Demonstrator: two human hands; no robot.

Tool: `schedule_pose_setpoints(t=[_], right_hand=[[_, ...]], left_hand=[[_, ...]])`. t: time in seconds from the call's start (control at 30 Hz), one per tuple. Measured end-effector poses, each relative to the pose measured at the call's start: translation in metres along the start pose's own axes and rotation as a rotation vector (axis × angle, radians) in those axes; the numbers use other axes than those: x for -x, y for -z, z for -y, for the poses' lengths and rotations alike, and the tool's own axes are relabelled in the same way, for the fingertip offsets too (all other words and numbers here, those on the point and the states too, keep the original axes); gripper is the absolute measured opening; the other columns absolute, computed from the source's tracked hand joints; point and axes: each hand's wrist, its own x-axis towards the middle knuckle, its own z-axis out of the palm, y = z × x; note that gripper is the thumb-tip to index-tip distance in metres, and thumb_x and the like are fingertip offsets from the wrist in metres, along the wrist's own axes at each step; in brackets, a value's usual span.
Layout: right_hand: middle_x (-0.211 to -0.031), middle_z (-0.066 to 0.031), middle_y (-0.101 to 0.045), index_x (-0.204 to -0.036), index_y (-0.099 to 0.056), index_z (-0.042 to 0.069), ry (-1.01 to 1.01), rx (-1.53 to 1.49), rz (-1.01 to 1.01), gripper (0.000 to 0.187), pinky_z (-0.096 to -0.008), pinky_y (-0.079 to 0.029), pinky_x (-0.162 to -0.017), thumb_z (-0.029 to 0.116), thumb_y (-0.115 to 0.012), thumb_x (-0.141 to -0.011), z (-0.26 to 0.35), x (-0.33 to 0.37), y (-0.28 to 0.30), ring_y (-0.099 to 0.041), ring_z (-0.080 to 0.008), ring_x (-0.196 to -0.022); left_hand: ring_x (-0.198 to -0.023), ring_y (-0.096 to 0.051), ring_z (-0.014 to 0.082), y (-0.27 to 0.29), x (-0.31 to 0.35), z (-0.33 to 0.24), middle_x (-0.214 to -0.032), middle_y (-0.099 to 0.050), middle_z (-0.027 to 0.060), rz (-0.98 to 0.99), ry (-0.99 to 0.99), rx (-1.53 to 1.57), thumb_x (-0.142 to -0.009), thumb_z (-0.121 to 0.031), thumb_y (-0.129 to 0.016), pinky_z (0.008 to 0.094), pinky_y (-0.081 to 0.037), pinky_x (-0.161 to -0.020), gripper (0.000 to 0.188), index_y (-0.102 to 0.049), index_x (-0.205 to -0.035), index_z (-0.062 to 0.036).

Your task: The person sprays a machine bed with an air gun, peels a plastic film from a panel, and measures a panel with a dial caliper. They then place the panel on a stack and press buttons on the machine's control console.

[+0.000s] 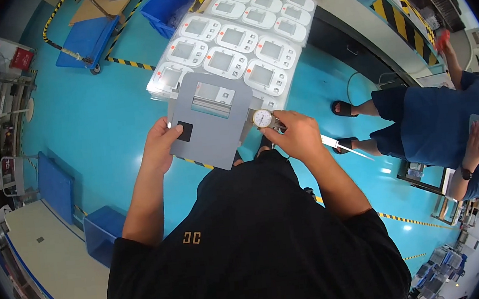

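My left hand (161,146) grips the left edge of a flat grey panel (213,138), its thumb by a black square on the face. A rectangular window is cut through the panel's upper part. In my right hand (300,134) is a dial caliper (262,118) with a round white dial. The caliper's jaws are at the panel's right edge; whether they touch it I cannot tell. Its thin beam sticks out to the right past my hand. Beyond the panel, white rounded housings (233,39) with grey screen windows lie in rows on a stack.
A co-worker in dark blue (438,121) stands at the right by a bench with striped edging (397,22). A blue bin (165,9) sits behind the stack's left side. At left are a blue trolley (88,42), another blue bin (102,231) and a pale table (48,254).
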Motion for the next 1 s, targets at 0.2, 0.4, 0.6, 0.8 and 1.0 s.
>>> schedule_pose_setpoints(t=[0.2,0.4,0.6,0.8,1.0], right_hand=[[-0.08,-0.0134,-0.067,-0.099,-0.07,0.005,-0.043,-0.064,-0.065,0.037,-0.0413,-0.052,-0.064,0.035,-0.074,-0.078,-0.01,0.002,-0.004,-0.066,-0.0325,-0.074],[-0.079,-0.0135,-0.067,-0.096,-0.07,0.004,-0.105,-0.025,-0.068,0.037,-0.0408,-0.052,-0.064,0.035,-0.074,-0.077,-0.015,-0.001,0.002,-0.066,-0.0314,-0.073],[-0.081,-0.0137,-0.069,-0.103,-0.071,0.003,-0.182,0.014,-0.099,0.042,-0.0365,-0.052,-0.064,0.035,-0.076,-0.077,-0.033,-0.007,0.006,-0.067,-0.028,-0.071],[-0.079,-0.0148,-0.068,-0.1,-0.071,0.003,-0.179,0.04,-0.143,0.041,-0.0388,-0.051,-0.063,0.036,-0.076,-0.077,-0.055,-0.007,0.011,-0.066,-0.0306,-0.069],[-0.078,-0.0141,-0.067,-0.084,-0.066,0.003,-0.164,0.068,-0.177,0.035,-0.0419,-0.052,-0.065,0.038,-0.072,-0.079,-0.061,-0.007,0.012,-0.065,-0.0335,-0.073]], left_hand=[[-0.111,-0.062,0.0274,-0.004,0.003,0.028,-0.124,-0.059,0.0123,0.298,0.072,0.582,-0.091,-0.014,-0.062,0.0419,-0.053,-0.092,0.046,-0.045,-0.132,-0.0044],[-0.119,-0.059,0.032,-0.045,0.02,0.042,-0.133,-0.055,0.014,0.244,0.045,0.442,-0.092,-0.011,-0.06,0.0466,-0.054,-0.09,0.052,-0.04,-0.14,-0.0064],[-0.124,-0.053,0.0327,-0.005,0.024,0.028,-0.133,-0.054,0.0145,0.391,0.002,0.433,-0.081,0.001,-0.057,0.0492,-0.043,-0.102,0.061,-0.042,-0.14,-0.003],[-0.124,-0.053,0.0299,0.052,0.021,-0.01,-0.132,-0.055,0.0125,0.318,-0.136,0.195,-0.079,0.0,-0.058,0.0451,-0.042,-0.105,0.063,-0.042,-0.14,-0.0017],[-0.12,-0.055,0.026,0.067,0.005,-0.017,-0.127,-0.057,0.0117,0.187,-0.156,0.348,-0.09,-0.014,-0.064,0.0436,-0.046,-0.102,0.05,-0.046,-0.135,-0.0062]])
